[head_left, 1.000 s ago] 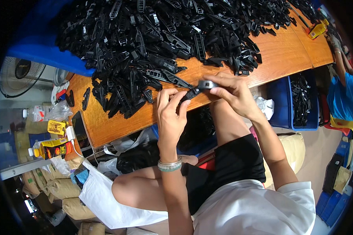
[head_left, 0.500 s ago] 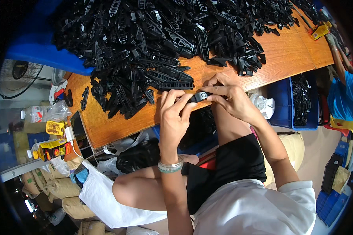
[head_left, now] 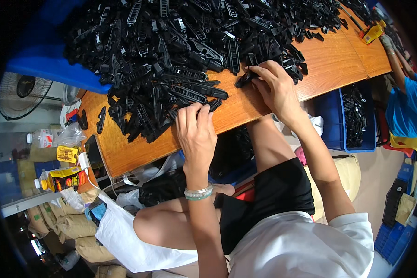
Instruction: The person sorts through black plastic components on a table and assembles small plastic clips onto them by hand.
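A large heap of black plastic parts (head_left: 139, 74), many long and slotted like ladders, covers the far side of the wooden table (head_left: 245, 111). At the heap's near edge my left hand (head_left: 197, 132) has its fingers curled down together on a black plastic part (head_left: 214, 105) that sticks out to their right; the fingertips are hidden. To the right, my right hand (head_left: 278, 90) closes its thumb and fingers on a small black part (head_left: 244, 79) lying on the bare wood beside the heap.
Blue bins stand under the table; the right bin (head_left: 368, 120) holds more black parts. A fan (head_left: 25, 95), bottles (head_left: 62, 178) and plastic bags are at the left. A yellow-labelled bottle (head_left: 373, 32) lies far right, near another person in a blue shirt (head_left: 405, 104). Sacks (head_left: 85, 224) lie below.
The small black part held between both hands over the table edge is no longer there. My hands have parted: the left to the heap's near edge, the right forward to a part on the wood.
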The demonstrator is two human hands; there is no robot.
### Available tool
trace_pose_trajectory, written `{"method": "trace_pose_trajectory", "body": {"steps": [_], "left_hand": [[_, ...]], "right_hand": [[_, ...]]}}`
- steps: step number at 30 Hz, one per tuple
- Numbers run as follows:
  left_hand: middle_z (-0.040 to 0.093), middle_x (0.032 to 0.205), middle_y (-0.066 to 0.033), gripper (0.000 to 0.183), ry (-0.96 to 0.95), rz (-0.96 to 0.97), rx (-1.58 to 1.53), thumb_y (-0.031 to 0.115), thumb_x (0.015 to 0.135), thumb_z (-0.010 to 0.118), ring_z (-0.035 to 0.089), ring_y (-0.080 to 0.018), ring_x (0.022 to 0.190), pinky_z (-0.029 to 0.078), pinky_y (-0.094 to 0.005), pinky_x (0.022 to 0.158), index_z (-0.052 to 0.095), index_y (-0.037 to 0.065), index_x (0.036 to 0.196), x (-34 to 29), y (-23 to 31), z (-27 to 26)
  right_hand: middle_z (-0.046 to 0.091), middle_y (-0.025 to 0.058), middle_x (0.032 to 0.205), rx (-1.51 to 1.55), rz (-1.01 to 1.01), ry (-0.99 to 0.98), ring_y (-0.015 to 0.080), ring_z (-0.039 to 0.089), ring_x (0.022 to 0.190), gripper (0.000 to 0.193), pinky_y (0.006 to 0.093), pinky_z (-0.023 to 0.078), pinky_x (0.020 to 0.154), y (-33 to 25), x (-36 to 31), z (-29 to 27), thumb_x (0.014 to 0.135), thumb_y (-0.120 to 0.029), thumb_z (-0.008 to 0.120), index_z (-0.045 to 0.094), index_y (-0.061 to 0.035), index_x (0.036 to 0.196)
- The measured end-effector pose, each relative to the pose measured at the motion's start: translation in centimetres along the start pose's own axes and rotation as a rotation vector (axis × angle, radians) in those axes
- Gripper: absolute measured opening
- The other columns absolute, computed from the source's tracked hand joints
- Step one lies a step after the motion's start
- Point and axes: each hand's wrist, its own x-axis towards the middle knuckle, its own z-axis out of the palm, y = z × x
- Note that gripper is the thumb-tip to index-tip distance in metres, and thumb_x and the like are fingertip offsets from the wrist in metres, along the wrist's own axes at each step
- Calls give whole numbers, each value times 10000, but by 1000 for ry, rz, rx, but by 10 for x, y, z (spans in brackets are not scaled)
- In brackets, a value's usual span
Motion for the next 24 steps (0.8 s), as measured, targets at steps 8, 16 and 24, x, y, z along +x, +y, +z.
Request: {"method": "trace_pose_trajectory", "body": {"steps": [8, 16, 24], "left_hand": [[587, 930, -128, 146, 163, 80, -5, -24, 771, 701, 561, -309, 825, 466, -411, 714, 607, 8, 878, -16, 16, 18], [586, 959, -118, 200, 187, -144, -46, 25, 759, 732, 536, -310, 905, 438, -412, 801, 636, 7, 933, -12, 7, 5], [590, 945, -120, 228, 65, -217, -312, 13, 741, 732, 541, -299, 906, 438, -395, 826, 649, 11, 953, -17, 4, -1]], "right_hand": [[567, 129, 987, 22, 39, 0, 323, 565, 924, 409, 404, 472, 794, -19, -13, 18, 749, -161, 740, 616, -43, 1120], [553, 133, 1083, 184, 154, 46, 329, 557, 980, 380, 400, 458, 843, -18, -17, 6, 737, -38, 690, 614, -47, 1109], [576, 118, 954, 8, 94, -137, 314, 565, 916, 255, 404, 467, 785, -18, -9, -5, 713, -66, 723, 638, -21, 950]]}}
